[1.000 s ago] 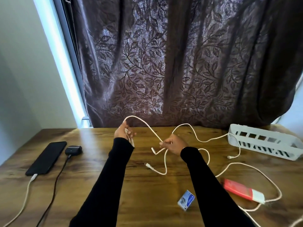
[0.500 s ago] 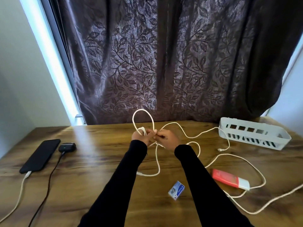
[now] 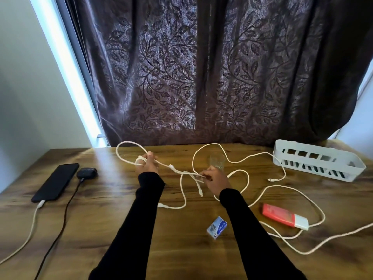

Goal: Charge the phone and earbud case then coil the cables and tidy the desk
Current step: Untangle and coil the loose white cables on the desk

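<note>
coiling the white cable, mid-wind

left hand was raised just over the table, fingers curled round a small loop of white cable, with a bigger loop arcing out to its left. right hand sat further right, fingertips pinching the same cable where it ran between the two hands. both hands gripped; neither was spread.

from the right hand the cable trailed away in loose bends across the table, past the red pack and off the right edge. short branch ends with plugs hung below the span between the hands.

risks, judged from the layout:
- slack lay crossed over itself near the right hand; pulling more in could cinch a knot.
- the cup stood just behind the right hand, inside a cable bend; a tug could tip it.
- the cable curved round the red pack; dragging might shift it or the small box.
- dangling plugs could snag the loops.

phone and earbud case lay far left, each with a lead plugged in, well apart from both hands. basket sat at right rear.
</note>
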